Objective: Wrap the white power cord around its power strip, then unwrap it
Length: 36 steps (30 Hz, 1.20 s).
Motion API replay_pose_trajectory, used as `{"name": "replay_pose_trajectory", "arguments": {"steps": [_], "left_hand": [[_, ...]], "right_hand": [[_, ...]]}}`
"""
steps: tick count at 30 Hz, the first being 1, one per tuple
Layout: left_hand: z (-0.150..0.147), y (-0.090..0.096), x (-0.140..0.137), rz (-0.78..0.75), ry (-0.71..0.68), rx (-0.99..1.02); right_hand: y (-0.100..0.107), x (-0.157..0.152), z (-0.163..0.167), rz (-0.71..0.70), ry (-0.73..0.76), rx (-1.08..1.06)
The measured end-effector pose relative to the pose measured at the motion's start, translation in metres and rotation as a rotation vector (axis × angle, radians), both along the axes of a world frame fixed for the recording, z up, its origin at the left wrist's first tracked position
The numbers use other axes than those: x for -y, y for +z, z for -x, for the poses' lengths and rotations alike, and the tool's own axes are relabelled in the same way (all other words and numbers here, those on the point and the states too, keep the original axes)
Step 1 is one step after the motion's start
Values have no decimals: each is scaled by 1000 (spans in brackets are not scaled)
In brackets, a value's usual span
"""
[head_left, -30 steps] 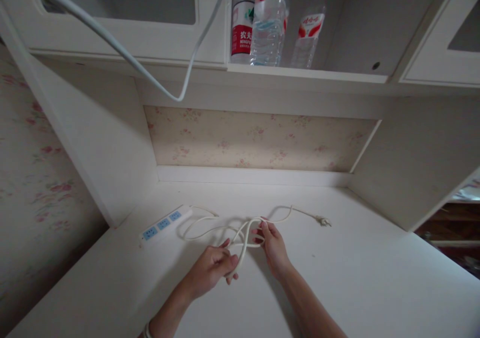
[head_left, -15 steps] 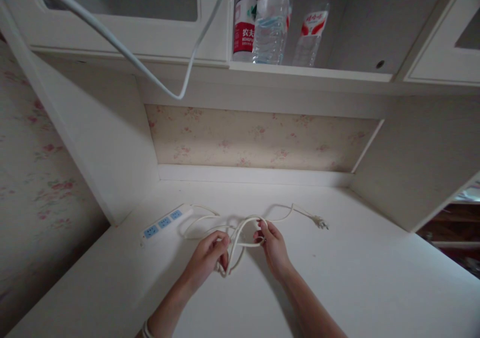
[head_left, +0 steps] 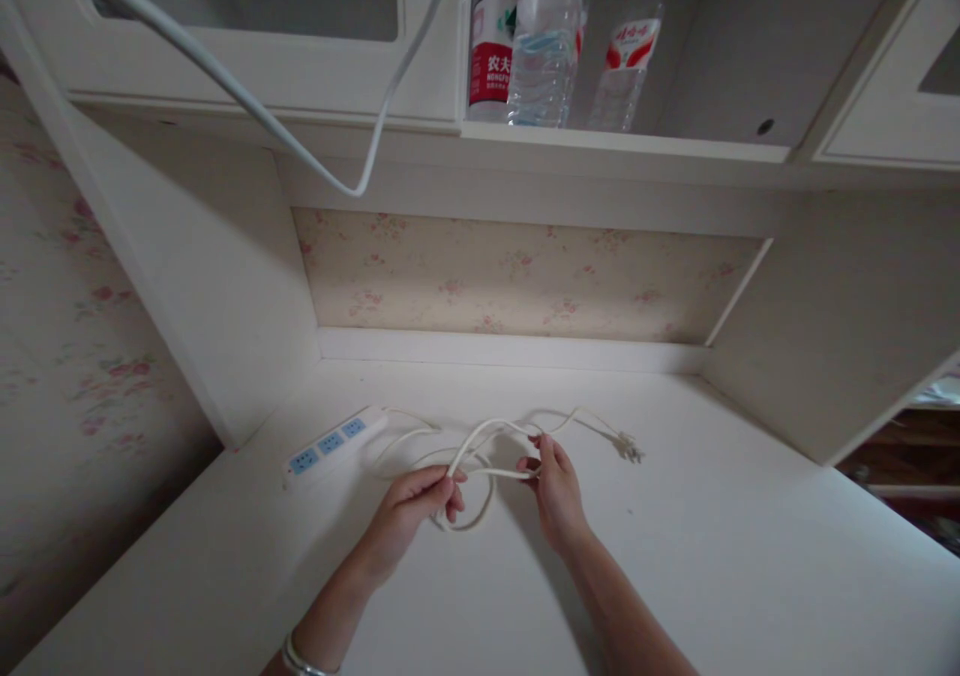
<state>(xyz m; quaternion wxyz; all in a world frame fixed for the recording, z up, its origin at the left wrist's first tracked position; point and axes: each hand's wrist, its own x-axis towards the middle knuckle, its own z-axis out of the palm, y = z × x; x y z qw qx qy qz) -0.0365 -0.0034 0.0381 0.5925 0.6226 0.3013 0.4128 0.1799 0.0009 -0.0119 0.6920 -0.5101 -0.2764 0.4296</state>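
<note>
A white power cord (head_left: 491, 423) runs in loose loops between my two hands over the white desk. My left hand (head_left: 420, 501) pinches one side of the loops between thumb and fingers. On the other side, my right hand (head_left: 553, 481) has its fingers closed round the cord, with its fingertips partly hidden. The cord leads left to a white power strip (head_left: 330, 445) with blue sockets, lying aslant on the desk. To the right of my right hand, the plug (head_left: 628, 447) rests on the desk at the cord's other end.
The white desk (head_left: 480, 616) has side panels and a low back ledge. Above hangs a cabinet shelf (head_left: 622, 143) with plastic bottles (head_left: 541, 66). A thick pale bent tube (head_left: 259, 126) crosses the upper left, nearer to me.
My right hand has moved slightly right, and the loops between my hands have spread wider. My left hand now pinches the cord higher up. The plug has shifted slightly left.
</note>
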Motion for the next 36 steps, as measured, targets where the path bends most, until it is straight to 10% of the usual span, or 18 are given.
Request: {"name": "replay_pose_trajectory", "arguments": {"steps": [15,24,31,36], "left_hand": [[6,-9,9,88,-460,170],[11,2,14,-42,-840,-457],[3,0,19,-36,-943,-433],[-7,-6,24,240,-861,-266]], "right_hand": [[6,-6,-23,-44,-166,-218],[18,0,-20,-60,-138,-190],[25,5,-16,-93,3,-297],[30,12,5,-122,132,-178]]}}
